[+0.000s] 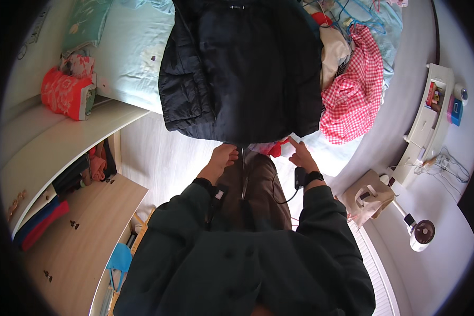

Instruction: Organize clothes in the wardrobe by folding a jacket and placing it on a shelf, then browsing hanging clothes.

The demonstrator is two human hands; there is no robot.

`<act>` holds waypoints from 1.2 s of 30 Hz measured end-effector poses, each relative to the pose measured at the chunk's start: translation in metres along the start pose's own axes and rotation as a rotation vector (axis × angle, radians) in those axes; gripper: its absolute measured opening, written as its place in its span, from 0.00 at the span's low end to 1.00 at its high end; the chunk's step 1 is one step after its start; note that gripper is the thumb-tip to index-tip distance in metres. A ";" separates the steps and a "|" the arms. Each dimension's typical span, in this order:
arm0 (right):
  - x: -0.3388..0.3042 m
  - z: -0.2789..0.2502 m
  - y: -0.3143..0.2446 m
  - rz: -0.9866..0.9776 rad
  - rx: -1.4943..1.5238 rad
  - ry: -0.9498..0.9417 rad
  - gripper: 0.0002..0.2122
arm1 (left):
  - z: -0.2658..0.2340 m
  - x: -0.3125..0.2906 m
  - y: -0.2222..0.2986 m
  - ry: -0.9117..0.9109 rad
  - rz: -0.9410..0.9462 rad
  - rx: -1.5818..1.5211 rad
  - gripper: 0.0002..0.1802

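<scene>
A black padded jacket [247,73] lies spread with its dark lining up and its hem toward me. At the hem, left of the middle, my left hand [224,160] is closed, its curled fingers gripping the jacket's edge. My right hand [302,157] is at the hem farther right, index finger stretched out to the edge and the other fingers partly bent; I see nothing held in it. Between my hands, a bit of red and pink cloth [274,149] shows under the hem. Both wrists wear black bands, and a cable hangs from the right one.
The jacket lies on a bed with a pale green sheet [126,58]. Red checked cloth [355,95] and hangers [371,23] lie to its right. At left are a red floral bundle [66,92] and an open cabinet [84,226]. A beige bag [366,197] and white fan [422,234] stand right.
</scene>
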State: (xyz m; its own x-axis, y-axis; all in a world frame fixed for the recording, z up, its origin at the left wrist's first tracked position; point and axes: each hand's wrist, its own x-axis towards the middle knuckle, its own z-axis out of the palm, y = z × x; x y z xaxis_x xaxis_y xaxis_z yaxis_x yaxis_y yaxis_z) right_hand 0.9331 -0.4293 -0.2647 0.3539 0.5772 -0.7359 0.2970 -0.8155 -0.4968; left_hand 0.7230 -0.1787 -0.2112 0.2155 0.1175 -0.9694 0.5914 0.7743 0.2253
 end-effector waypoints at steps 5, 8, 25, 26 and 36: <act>0.049 0.002 -0.014 0.119 1.611 0.153 0.25 | 0.035 0.018 0.008 -0.157 0.076 0.091 0.15; 0.036 -0.011 -0.066 0.045 2.227 -0.437 0.17 | 0.060 0.005 0.023 -0.253 0.184 0.037 0.17; 0.007 -0.016 -0.183 0.281 1.611 -0.424 0.16 | 0.062 -0.033 0.054 0.062 0.664 0.102 0.15; 0.005 -0.026 -0.183 0.053 1.075 -0.505 0.16 | 0.054 -0.023 0.045 0.185 0.712 0.157 0.12; 0.016 -0.077 -0.247 -0.770 0.193 0.236 0.17 | 0.034 -0.063 0.087 0.175 1.203 0.436 0.13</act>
State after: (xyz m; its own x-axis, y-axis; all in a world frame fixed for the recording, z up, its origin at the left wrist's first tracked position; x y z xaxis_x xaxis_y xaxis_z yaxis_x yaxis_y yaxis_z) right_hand 0.9337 -0.2156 -0.1187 0.2967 0.9535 -0.0520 0.3822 -0.1685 -0.9086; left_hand 0.7875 -0.1400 -0.1268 0.7020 0.7005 -0.1282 0.3081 -0.1364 0.9415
